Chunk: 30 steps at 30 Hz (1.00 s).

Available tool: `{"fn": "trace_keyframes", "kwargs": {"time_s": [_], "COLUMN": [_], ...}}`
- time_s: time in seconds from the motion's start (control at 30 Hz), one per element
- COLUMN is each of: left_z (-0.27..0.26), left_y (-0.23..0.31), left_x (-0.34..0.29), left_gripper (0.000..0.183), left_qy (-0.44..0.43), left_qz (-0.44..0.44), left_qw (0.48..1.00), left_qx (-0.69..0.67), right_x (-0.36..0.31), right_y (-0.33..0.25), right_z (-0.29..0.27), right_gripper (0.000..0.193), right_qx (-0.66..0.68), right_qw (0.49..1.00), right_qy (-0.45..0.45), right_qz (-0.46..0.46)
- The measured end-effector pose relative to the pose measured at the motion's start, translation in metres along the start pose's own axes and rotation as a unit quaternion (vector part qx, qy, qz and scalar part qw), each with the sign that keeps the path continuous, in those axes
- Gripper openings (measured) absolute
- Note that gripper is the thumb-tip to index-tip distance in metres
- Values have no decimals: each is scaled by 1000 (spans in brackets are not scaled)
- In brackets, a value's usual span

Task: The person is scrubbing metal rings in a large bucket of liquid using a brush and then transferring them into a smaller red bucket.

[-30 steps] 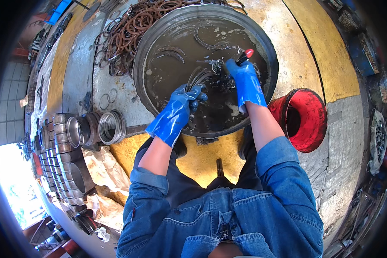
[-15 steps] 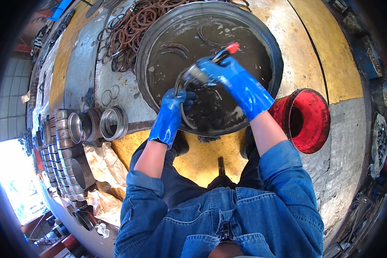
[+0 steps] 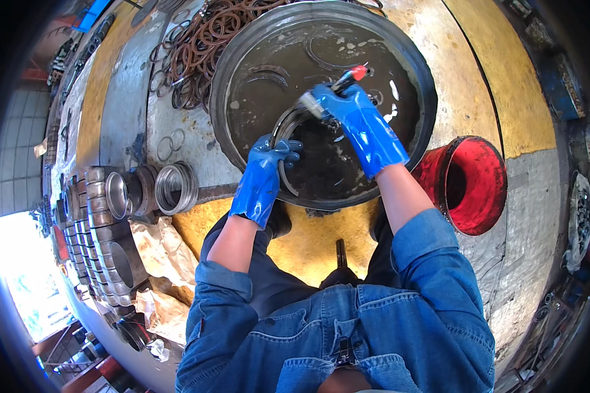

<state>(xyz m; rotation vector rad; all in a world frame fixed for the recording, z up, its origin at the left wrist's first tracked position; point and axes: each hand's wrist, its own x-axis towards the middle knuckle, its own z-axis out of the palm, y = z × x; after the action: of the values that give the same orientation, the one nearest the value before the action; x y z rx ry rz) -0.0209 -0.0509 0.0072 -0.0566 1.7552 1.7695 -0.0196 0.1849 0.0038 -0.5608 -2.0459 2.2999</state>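
My left hand (image 3: 269,167), in a blue rubber glove, is closed on the near left part of a metal ring (image 3: 286,122), held over a round basin (image 3: 219,98) of murky liquid. In my right hand (image 3: 357,114), gloved the same way, is a brush (image 3: 344,81) with a dark handle and a red end. Its pale bristles lie against the ring's upper edge. The glove hides part of the handle. Other rings (image 3: 269,71) lie partly sunk in the liquid near the basin's far side.
Left of the basin lies a heap of rusty rings (image 3: 203,52). Several cleaner rings (image 3: 176,188) stand nearer, beside stacked metal cylinders (image 3: 98,203) and brown paper (image 3: 164,252). A red bucket-like container (image 3: 488,187) lies on its side at the right.
My right hand and the brush have shifted slightly, and the bristles now show more clearly against the ring. My left hand keeps its grip on the ring.
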Motion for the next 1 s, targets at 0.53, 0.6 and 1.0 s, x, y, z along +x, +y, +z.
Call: {"fn": "trace_keyframes", "kwargs": {"time_s": [0.53, 0.6, 1.0], "left_z": [15, 18, 12], "left_y": [22, 17, 3], "left_x": [5, 9, -4], "left_gripper": [33, 34, 37], "left_qy": [-78, -107, -64], "left_qz": [-121, -100, -62], "left_qw": [989, 987, 991], "left_qx": [-42, -66, -99], "right_x": [8, -1, -32], "right_y": [47, 38, -31], "right_z": [-30, -40, -48], "right_gripper": [39, 37, 35], "right_qx": [-226, -173, -3], "right_qw": [952, 967, 996], "right_qy": [179, 175, 86], "right_qz": [106, 60, -29]}}
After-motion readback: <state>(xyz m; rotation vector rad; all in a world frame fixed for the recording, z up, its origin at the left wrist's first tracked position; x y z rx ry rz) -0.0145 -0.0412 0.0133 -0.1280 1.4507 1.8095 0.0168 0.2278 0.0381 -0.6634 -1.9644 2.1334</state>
